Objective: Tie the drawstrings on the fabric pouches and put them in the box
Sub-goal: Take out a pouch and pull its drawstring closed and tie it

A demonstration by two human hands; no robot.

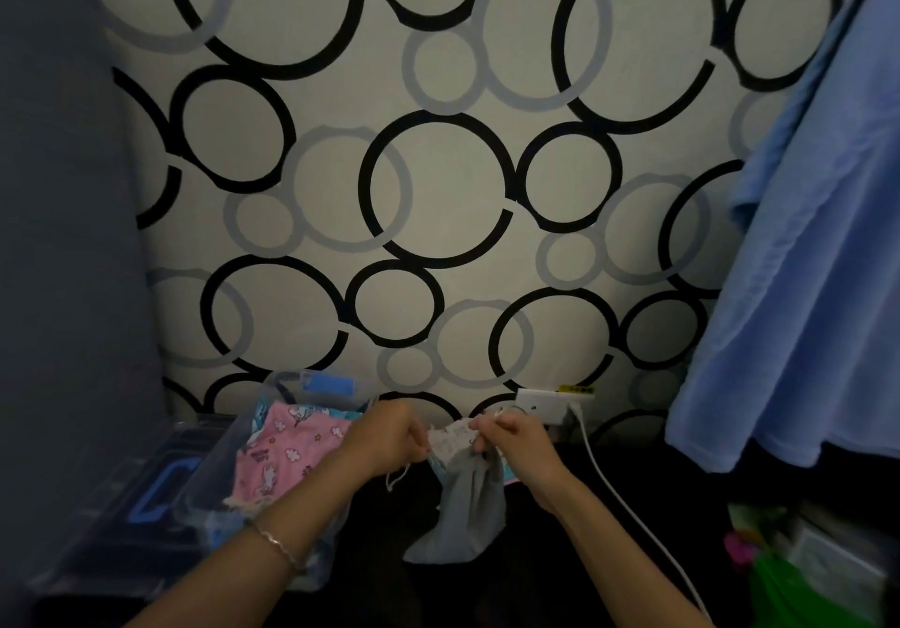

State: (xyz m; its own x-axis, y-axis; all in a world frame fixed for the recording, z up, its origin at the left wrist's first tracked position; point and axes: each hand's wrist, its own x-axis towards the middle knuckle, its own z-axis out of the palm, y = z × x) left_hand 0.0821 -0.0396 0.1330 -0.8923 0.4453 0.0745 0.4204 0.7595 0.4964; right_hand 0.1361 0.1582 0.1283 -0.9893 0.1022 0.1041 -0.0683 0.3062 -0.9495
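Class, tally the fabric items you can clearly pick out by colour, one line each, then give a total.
Pink pouch, in the clear box: 1
Grey pouch, held by both hands: 1
Blue hanging cloth: 1
Total: 3

Ahead of us: a cream wall point(453, 189) printed with overlapping black and grey rings. On our left, a dark grey-blue panel point(63, 189) running floor to top. On our right, a blue cloth point(803, 286) hanging in folds. Low on the wall, a white socket point(540, 405) with a white cable point(633, 510) trailing across the black table point(560, 579). Light is dim throughout.
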